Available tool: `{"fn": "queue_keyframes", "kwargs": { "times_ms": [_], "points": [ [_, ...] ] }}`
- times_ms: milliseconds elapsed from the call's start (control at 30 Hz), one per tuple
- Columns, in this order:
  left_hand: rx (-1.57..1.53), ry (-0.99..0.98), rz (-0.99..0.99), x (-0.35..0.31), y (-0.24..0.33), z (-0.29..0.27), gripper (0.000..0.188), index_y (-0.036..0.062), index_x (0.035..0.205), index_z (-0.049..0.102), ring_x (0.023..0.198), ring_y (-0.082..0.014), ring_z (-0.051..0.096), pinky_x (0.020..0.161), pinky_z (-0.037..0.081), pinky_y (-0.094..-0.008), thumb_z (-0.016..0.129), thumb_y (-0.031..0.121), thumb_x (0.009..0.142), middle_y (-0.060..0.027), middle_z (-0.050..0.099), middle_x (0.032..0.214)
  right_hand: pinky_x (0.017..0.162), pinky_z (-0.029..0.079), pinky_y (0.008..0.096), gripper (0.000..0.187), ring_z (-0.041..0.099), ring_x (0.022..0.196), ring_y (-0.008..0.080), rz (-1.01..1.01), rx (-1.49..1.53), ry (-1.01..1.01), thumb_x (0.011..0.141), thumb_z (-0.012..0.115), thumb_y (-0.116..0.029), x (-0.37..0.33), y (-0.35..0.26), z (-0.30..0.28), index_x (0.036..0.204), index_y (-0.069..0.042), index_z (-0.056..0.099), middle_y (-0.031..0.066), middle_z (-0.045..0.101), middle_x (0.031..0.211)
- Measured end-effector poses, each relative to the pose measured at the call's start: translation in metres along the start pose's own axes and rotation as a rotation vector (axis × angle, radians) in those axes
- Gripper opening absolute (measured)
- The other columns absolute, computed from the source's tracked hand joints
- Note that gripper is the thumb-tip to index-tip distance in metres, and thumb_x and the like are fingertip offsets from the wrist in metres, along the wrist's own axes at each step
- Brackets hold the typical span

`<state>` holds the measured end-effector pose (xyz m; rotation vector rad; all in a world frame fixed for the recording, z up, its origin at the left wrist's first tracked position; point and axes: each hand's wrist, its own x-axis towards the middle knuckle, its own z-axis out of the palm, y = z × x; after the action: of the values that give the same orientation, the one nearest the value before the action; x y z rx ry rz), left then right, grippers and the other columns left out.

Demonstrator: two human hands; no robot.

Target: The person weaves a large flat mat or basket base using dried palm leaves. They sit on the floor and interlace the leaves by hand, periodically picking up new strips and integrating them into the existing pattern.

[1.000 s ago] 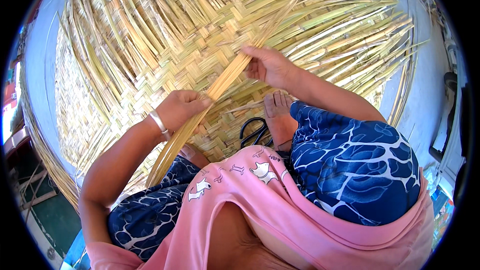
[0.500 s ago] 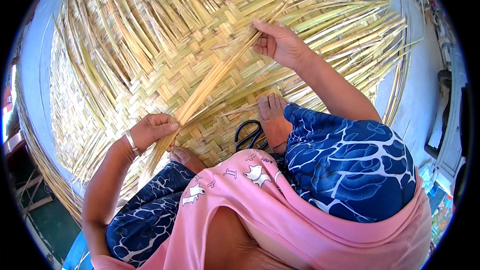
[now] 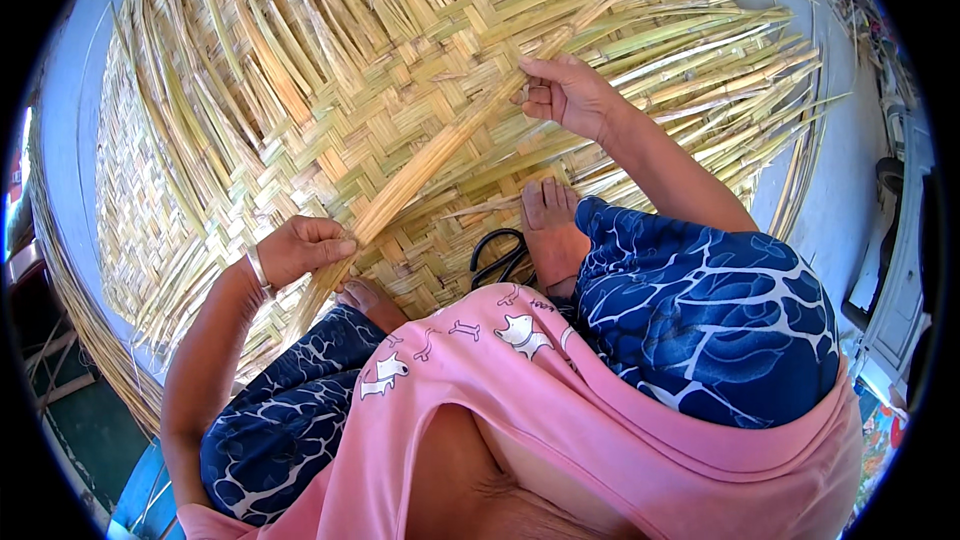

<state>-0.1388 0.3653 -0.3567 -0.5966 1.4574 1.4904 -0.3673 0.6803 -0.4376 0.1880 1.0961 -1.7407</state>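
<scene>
A long flat bamboo strip (image 3: 440,155) runs diagonally across the woven bamboo mat (image 3: 300,90), from near left to far right, and both hands grip it. The left hand (image 3: 300,248) holds its near end, fingers curled and pressed together with the thumb pinching the strip just right of the knuckles; a metal bangle (image 3: 258,268) sits on that wrist. The right hand (image 3: 565,92) grips the strip farther along and to the right, fingers folded around it, thumb on the far side. Between the 2 hands the strip lies on top of the weave, crossing several woven bands at a slant; beyond the right hand it thins into a narrow tip pointing far right.

Near the person, 2 bare feet rest on the mat: the right foot (image 3: 548,225) just below the right forearm, the left foot (image 3: 365,297) right beside the strip's near end, close under the left hand. A pair of black-handled scissors (image 3: 500,258) lies on the mat just left of the right foot. Loose unwoven strips (image 3: 730,70) fan out at the mat's far and right edges, over a pale blue-grey floor (image 3: 70,110).

The held strip is pale yellow-tan, broad near the left hand, split lengthwise into several slivers, and paler than the greenish strips at the right.
</scene>
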Motion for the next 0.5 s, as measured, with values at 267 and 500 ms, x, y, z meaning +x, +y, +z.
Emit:
{"fn": "queue_keyframes", "kwargs": {
  "times_ms": [267, 500],
  "points": [
    [0.181, 0.007, 0.058, -0.008, 0.026, 0.016, 0.018, 0.0003, 0.083, 0.06, 0.06, -0.0096, 0.06, 0.056, 0.048, -0.023, 0.064, 0.018, 0.084, -0.0035, 0.061, 0.068, 0.069, 0.053, 0.0322, 0.026, 0.062, 0.082, 0.0159, -0.028, -0.232, 0.279, 0.083, 0.064, -0.02, 0.022, 0.043, -0.004, 0.104, -0.01, 0.052, 0.0034, 0.061, 0.09],
    [0.478, 0.151, 0.021, 0.015, -0.01, 0.002, 0.027, 0.0048, 0.063, 0.052, 0.052, -0.0041, 0.034, 0.045, 0.029, -0.0253, 0.067, 0.021, 0.079, 0.0058, 0.042, 0.057, 0.074, 0.053, 0.0338, 0.018, 0.061, 0.083, 0.0174, -0.161, -0.082, 0.197, 0.084, 0.06, -0.014, 0.017, 0.018, 0.009, 0.099, -0.007, 0.054, 0.0065, 0.061, 0.092]
  ]
}}
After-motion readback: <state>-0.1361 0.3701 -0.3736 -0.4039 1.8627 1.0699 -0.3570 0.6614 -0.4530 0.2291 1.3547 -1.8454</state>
